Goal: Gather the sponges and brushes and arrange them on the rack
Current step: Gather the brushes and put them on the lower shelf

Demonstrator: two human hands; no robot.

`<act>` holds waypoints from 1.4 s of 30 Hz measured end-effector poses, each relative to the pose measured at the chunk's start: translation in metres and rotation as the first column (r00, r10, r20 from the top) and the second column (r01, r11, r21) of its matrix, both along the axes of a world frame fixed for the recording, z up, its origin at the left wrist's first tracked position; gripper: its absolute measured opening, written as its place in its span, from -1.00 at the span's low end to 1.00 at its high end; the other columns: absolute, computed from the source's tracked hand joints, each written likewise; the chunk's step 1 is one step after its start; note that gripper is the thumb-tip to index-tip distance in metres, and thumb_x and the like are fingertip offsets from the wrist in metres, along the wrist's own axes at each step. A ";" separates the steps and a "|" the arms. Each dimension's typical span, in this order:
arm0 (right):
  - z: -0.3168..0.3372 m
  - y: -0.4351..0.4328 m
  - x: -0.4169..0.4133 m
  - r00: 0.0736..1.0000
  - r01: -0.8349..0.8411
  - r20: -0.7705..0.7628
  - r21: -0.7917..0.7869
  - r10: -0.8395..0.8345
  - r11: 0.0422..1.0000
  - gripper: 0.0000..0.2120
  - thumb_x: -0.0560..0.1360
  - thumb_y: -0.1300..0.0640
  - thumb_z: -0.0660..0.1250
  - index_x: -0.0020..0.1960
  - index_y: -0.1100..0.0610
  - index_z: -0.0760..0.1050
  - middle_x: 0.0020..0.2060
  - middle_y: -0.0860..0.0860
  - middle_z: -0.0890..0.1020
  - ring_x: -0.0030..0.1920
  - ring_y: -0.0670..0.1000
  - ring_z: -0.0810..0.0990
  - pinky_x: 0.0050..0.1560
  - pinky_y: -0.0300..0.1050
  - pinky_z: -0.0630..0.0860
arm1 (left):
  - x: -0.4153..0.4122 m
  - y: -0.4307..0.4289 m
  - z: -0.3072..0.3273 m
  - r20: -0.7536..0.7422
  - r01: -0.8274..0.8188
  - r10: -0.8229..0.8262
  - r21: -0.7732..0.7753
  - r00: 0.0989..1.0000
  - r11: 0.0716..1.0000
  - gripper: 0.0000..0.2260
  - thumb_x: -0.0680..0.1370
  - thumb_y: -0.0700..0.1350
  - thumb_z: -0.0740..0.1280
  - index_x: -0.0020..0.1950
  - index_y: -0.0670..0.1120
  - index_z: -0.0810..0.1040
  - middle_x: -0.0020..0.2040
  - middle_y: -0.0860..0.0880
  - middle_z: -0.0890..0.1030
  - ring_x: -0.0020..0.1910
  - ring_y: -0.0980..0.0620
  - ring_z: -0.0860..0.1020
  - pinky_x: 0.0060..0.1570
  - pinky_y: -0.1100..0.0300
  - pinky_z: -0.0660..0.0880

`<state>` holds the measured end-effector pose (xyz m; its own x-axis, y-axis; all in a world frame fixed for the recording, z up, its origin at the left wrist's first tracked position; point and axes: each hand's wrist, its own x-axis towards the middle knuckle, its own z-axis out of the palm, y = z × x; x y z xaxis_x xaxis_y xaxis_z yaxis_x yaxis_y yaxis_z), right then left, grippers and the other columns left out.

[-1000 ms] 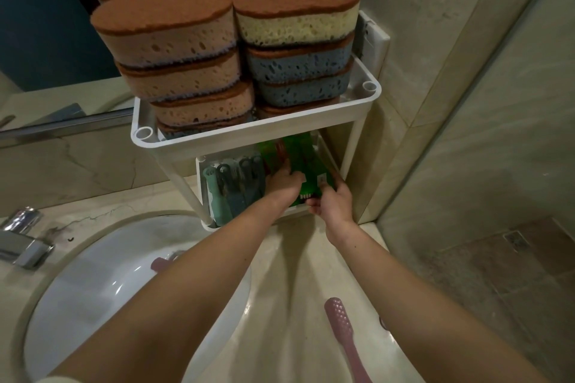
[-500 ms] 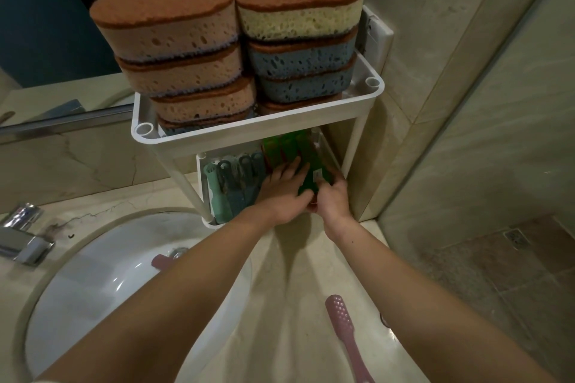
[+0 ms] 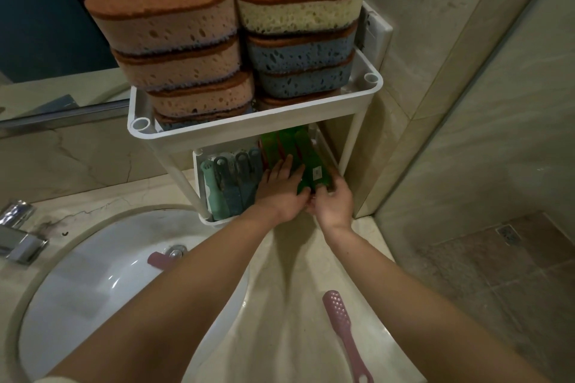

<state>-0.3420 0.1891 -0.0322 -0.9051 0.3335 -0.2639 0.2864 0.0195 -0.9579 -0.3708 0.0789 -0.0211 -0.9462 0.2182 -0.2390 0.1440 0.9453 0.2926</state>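
A white plastic rack with two trays stands on the pale stone desk at 12 o'clock. The top tray is full of fat sponges with brown tops, lying flat in piles. The left pile is peach. The right pile has a yellow one on top and blue ones under it. In the bottom tray, blue-green brushes lie side by side on the left, long way from 6 to 12 o'clock, with the holes in their handles at the far end. Flat green scrub pads sit on the right, pointing to about 11 o'clock. One has a small white label, too small to read. The left hand lies flat on the pads with straight fingers. The right hand curls its fingers round their near end. A long pink brush lies on the desk at 5 o'clock, head toward 12. Another pink thing lies in the white round sink at 8 o'clock, by the drain.
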 end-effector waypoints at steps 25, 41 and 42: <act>0.012 0.029 0.022 0.781 -0.622 0.275 0.424 0.561 0.658 -0.47 0.59 0.17 0.08 0.52 -0.16 0.20 0.32 0.04 0.52 0.07 0.07 0.59 -0.03 -0.10 0.53 | 0.021 0.000 0.001 -0.146 -0.077 0.087 0.076 0.985 0.994 -0.60 0.61 0.02 0.15 0.42 -0.07 0.26 0.38 -0.10 0.41 0.38 -0.09 0.37 0.47 0.01 0.14; 0.015 0.016 0.012 0.794 -0.577 0.364 0.704 0.487 0.414 -0.55 0.61 0.04 0.08 0.50 -0.08 0.27 0.36 0.01 0.50 0.26 0.08 0.52 0.10 -0.06 0.54 | 0.027 -0.022 0.005 -0.145 0.070 -0.084 -0.101 0.986 0.992 -0.56 0.64 -0.05 0.09 0.53 -0.01 0.20 0.50 -0.06 0.26 0.50 -0.05 0.18 0.49 -0.12 -0.12; 0.015 0.016 0.011 0.810 -0.550 0.339 0.721 0.478 0.422 -0.57 0.62 0.04 0.08 0.48 -0.07 0.31 0.34 0.01 0.52 0.25 0.08 0.53 0.06 -0.07 0.54 | 0.027 -0.023 0.004 -0.139 0.078 -0.093 -0.109 0.986 0.991 -0.57 0.64 -0.04 0.08 0.53 0.00 0.22 0.51 -0.06 0.25 0.51 -0.06 0.17 0.49 -0.12 -0.13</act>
<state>-0.3307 0.2047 -0.0170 -0.9701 -0.0889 -0.2257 0.0281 0.8830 -0.4686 -0.3441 0.0555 -0.0172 -0.9513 0.2805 -0.1275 0.2586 0.9519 0.1645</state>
